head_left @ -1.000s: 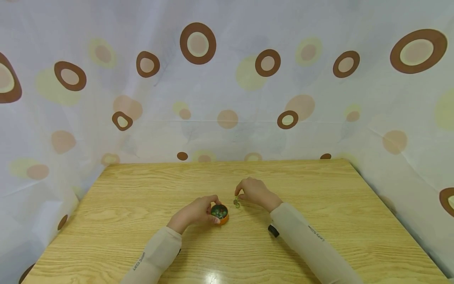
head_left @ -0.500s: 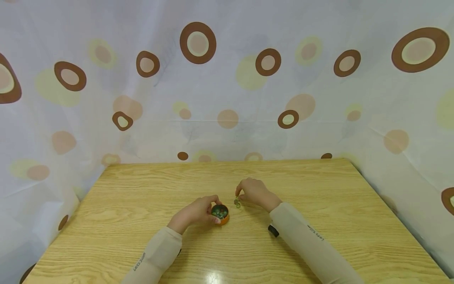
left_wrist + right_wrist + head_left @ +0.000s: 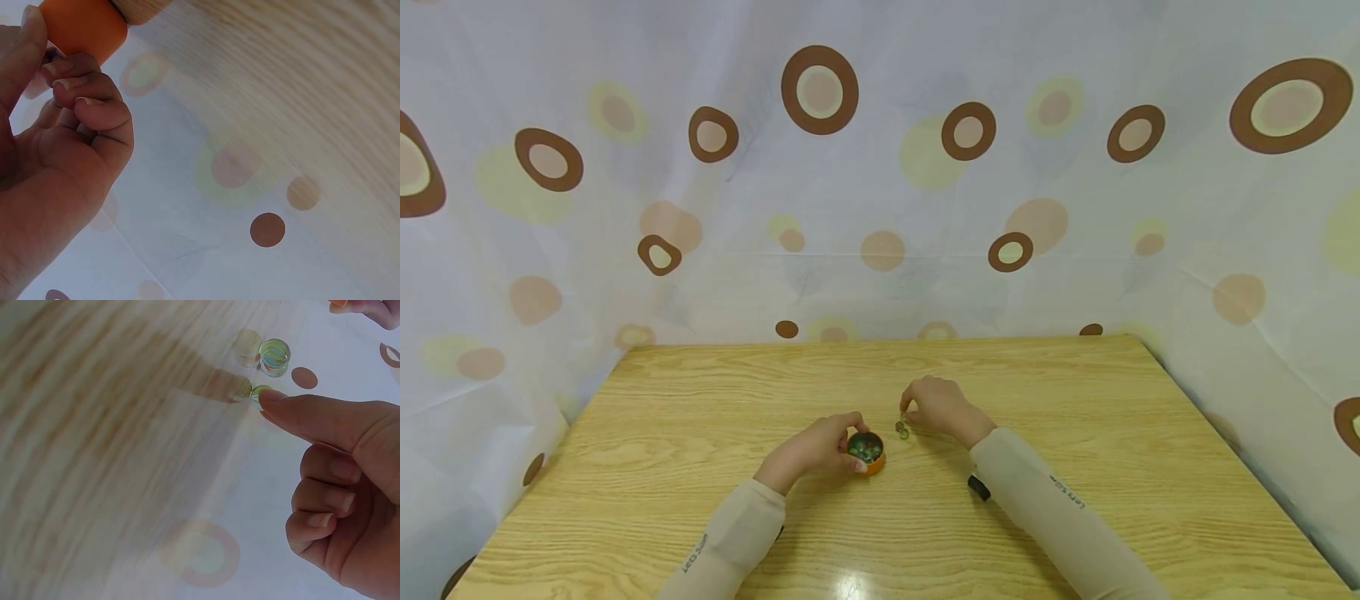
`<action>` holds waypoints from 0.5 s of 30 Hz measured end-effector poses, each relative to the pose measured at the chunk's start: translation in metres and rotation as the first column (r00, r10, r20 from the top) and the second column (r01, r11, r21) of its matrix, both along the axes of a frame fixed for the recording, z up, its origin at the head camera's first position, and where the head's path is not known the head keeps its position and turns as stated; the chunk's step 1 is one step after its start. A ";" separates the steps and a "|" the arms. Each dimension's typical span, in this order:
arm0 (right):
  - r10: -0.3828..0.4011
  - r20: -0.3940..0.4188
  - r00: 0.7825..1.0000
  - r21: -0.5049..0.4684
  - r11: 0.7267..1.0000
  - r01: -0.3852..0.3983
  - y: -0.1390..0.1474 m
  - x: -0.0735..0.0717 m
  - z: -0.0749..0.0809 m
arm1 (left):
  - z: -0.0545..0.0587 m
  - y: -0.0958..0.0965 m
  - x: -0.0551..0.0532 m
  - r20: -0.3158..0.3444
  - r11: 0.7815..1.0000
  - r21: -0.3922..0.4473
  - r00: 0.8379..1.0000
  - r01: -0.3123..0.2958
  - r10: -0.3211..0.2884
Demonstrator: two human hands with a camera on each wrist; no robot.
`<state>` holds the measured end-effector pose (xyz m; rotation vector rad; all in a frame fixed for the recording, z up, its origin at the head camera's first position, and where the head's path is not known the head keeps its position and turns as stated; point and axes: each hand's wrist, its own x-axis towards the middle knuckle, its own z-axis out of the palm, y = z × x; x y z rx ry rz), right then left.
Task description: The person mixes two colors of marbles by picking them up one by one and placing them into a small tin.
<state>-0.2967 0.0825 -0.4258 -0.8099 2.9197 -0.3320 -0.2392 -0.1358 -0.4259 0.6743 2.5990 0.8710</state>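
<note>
My left hand [image 3: 816, 446] grips a small round orange container [image 3: 876, 469] on the wooden table, thumb and forefinger curled round its sides. Green and dark marbles [image 3: 867, 450] lie inside it. In the left wrist view its smooth orange wall [image 3: 84, 28] shows beside my curled fingers. To the right, my right hand [image 3: 942, 406] pinches a clear green marble [image 3: 258, 395] at table level; the thumb covers part of it and hides the forefinger. Just beside it, apart from my fingers, rest loose clear marbles [image 3: 275, 357] with coloured swirls; they overlap in the right wrist view.
The wood-grain table [image 3: 1037, 517] stretches out around both hands. A pale curtain [image 3: 880, 167] with brown rings hangs behind it and along both sides. A dark wrist device [image 3: 978, 487] sits under my right sleeve.
Hardly anything differs. My right hand's fingertips have shifted very slightly right at the marbles; my left hand keeps hold of the container in the same spot.
</note>
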 end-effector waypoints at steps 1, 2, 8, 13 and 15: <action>0.001 0.001 1.000 0.001 1.000 -0.001 0.000 0.000 0.000 | 0.000 0.000 0.000 0.000 1.000 -0.001 1.000 0.000 0.000; 0.002 0.001 1.000 0.003 1.000 -0.002 0.000 -0.001 0.000 | 0.000 0.000 0.000 0.000 1.000 -0.001 1.000 0.000 0.000; 0.001 -0.004 1.000 0.002 1.000 -0.001 0.001 -0.001 -0.001 | 0.000 0.000 0.000 -0.005 1.000 0.008 1.000 0.006 -0.006; -0.012 -0.019 1.000 0.002 1.000 0.012 0.003 0.000 0.000 | 0.001 0.001 0.000 -0.002 1.000 0.013 1.000 0.003 -0.003; -0.012 -0.025 1.000 0.002 1.000 0.012 0.004 0.001 0.000 | 0.001 0.001 -0.001 -0.001 1.000 0.011 1.000 0.002 -0.002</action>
